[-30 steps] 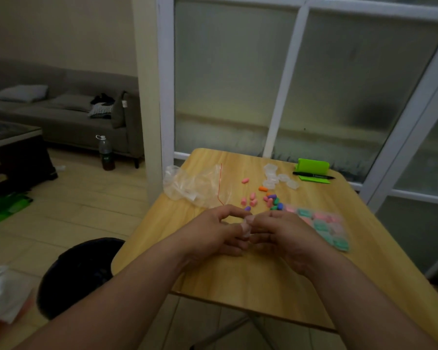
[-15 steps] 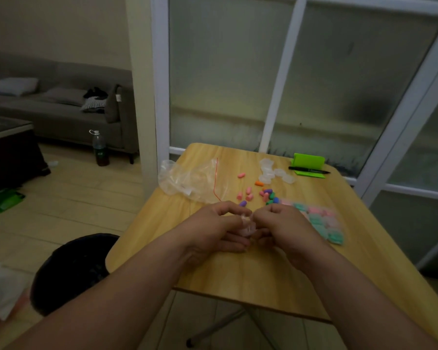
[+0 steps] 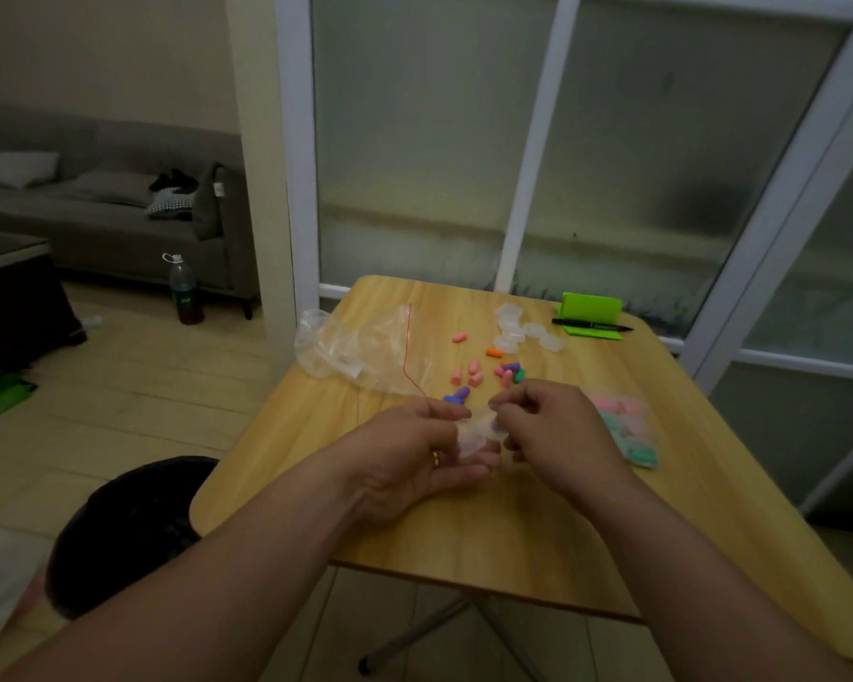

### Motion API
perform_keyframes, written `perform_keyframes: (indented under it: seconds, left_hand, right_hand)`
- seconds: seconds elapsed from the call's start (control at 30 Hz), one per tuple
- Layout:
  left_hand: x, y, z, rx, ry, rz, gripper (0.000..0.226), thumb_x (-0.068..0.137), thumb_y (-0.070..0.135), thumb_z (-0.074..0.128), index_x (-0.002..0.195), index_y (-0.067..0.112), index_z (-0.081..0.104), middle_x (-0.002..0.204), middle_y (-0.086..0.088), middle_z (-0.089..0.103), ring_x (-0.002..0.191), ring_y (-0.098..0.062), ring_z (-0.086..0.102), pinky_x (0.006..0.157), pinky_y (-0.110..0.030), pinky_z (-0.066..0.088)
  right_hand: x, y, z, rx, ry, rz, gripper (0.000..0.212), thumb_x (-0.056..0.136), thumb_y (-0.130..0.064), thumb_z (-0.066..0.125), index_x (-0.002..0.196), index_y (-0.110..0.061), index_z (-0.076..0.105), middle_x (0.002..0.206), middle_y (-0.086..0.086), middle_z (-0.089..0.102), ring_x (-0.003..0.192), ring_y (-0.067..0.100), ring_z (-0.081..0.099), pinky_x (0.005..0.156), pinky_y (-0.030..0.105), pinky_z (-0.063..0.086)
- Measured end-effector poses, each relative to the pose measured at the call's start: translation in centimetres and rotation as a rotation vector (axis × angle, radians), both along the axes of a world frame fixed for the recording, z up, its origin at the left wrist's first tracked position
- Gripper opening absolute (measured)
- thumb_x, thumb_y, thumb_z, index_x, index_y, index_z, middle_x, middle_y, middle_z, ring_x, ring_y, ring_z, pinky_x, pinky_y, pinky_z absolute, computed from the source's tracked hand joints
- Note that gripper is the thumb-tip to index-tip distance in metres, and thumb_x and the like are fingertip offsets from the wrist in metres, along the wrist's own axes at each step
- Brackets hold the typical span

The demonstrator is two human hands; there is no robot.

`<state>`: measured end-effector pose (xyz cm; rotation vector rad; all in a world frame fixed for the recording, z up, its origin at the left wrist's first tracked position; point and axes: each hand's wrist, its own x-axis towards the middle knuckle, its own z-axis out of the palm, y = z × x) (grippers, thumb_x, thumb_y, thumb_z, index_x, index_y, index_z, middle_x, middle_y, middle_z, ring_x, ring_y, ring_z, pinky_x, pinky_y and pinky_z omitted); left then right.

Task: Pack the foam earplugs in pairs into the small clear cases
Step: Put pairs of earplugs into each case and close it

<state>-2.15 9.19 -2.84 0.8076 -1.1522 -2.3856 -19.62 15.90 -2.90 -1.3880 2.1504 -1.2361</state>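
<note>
Both hands meet over the near middle of the pale wooden table (image 3: 488,524): the left hand (image 3: 414,460) cradles a small clear plastic case (image 3: 476,432) while the right hand (image 3: 547,425) pinches at its rim. To close it well, I would steady the base and press the lid squarely. Roughly a dozen loose coloured foam earplugs (image 3: 483,371) and about five empty clear cases (image 3: 523,331) lie beyond

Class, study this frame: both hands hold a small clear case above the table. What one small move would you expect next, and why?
Probably pressing the lid shut. The left hand cradles the clear case while the right hand pinches its top edge. Whether earplugs are inside cannot be told. Loose earplugs and empty cases wait beyond on the table.
</note>
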Motion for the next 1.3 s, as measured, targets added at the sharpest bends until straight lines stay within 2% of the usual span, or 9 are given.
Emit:
perform_keyframes:
  seconds: [0.13,0.2,0.3,0.4,0.6,0.73,0.87,1.07,1.3]
  left_hand:
    - [-0.1,0.9,-0.5,-0.049,-0.008,-0.170,0.046,0.094,-0.016,0.045,0.134,0.002,0.058,0.105,-0.019,0.070,0.080,-0.018,0.067,0.072,-0.028,0.060]
    - [-0.6,1.1,-0.6,-0.091,-0.044,-0.186,0.040,0.094,-0.010,0.043,0.126,0.005,0.060,0.093,-0.010,0.064,0.071,-0.012,0.057,0.063,-0.022,0.049]
    - [-1.0,1.0,-0.2,-0.056,-0.073,-0.159,0.021,0.101,0.020,0.048,0.119,0.015,0.057,0.079,-0.003,0.056,0.062,-0.010,0.046,0.053,-0.020,0.036]
    - [-1.1,0.2,0.1,0.005,-0.102,-0.009,0.040,0.106,0.050,0.045,0.113,0.014,0.061,0.073,-0.001,0.053,0.057,-0.010,0.043,0.050,-0.021,0.029]
    - [-1.1,-0.7,0.3,0.109,-0.069,0.267,0.044,0.108,0.046,0.040,0.110,0.011,0.065,0.070,-0.006,0.060,0.053,-0.014,0.048,0.047,-0.021,0.034]
    - [-1.3,-1.0,0.6,0.112,-0.040,0.302,0.043,0.105,0.043,0.045,0.120,0.009,0.065,0.086,-0.011,0.064,0.059,-0.017,0.051,0.050,-0.025,0.041]
    - [-1.5,-1.5,0.5,0.112,-0.046,0.286,0.041,0.104,0.044,0.044,0.111,0.011,0.066,0.073,-0.006,0.061,0.057,-0.016,0.046,0.053,-0.026,0.036]
    - [-2.0,-1.7,0.9,0.105,-0.040,0.271,0.044,0.105,0.044,0.043,0.100,0.008,0.068,0.075,-0.006,0.060,0.056,-0.015,0.045,0.054,-0.028,0.034]
    - [-1.7,-1.9,1.0,0.110,-0.050,0.282,0.042,0.105,0.043,0.043,0.102,0.008,0.066,0.077,-0.007,0.061,0.055,-0.015,0.046,0.053,-0.027,0.034]
  right_hand:
    - [0.2,0.0,0.1,0.064,0.106,0.131,0.017,0.098,-0.021,0.067,0.103,-0.028,0.082,0.095,-0.017,0.075,0.090,-0.003,0.066,0.074,0.017,0.049]
    - [0.3,-0.3,-0.1,0.059,0.103,0.161,0.016,0.099,-0.021,0.068,0.104,-0.028,0.082,0.095,-0.017,0.076,0.089,-0.006,0.066,0.072,0.012,0.045]
    - [0.4,-0.6,0.0,0.000,0.001,0.194,0.015,0.100,-0.025,0.068,0.100,-0.026,0.083,0.083,-0.011,0.076,0.078,-0.001,0.067,0.070,0.020,0.047]
    - [-0.5,-1.0,0.8,-0.060,-0.099,0.113,0.020,0.102,-0.036,0.064,0.097,-0.027,0.081,0.088,-0.004,0.076,0.080,0.011,0.068,0.071,0.034,0.052]
    - [-6.3,-2.9,1.1,-0.137,0.028,-0.211,0.021,0.102,-0.017,0.059,0.107,-0.027,0.077,0.112,-0.010,0.074,0.097,0.010,0.067,0.089,0.039,0.058]
    - [-7.9,-5.6,0.0,-0.034,0.252,-0.171,0.027,0.100,-0.012,0.058,0.109,-0.028,0.077,0.115,-0.007,0.074,0.105,0.013,0.067,0.086,0.032,0.051]
    - [-9.1,-8.4,0.1,0.120,0.440,-0.101,0.033,0.098,-0.011,0.056,0.118,-0.029,0.076,0.129,-0.001,0.072,0.118,0.021,0.066,0.097,0.040,0.055]
    - [-10.2,-10.9,0.3,0.324,0.572,-0.004,0.032,0.096,-0.011,0.062,0.114,-0.031,0.078,0.117,0.002,0.071,0.101,0.020,0.066,0.081,0.035,0.056]
    - [-10.3,-11.0,0.4,0.304,0.585,0.024,0.016,0.096,-0.013,0.069,0.092,-0.027,0.076,0.103,-0.001,0.072,0.094,0.017,0.064,0.078,0.032,0.050]
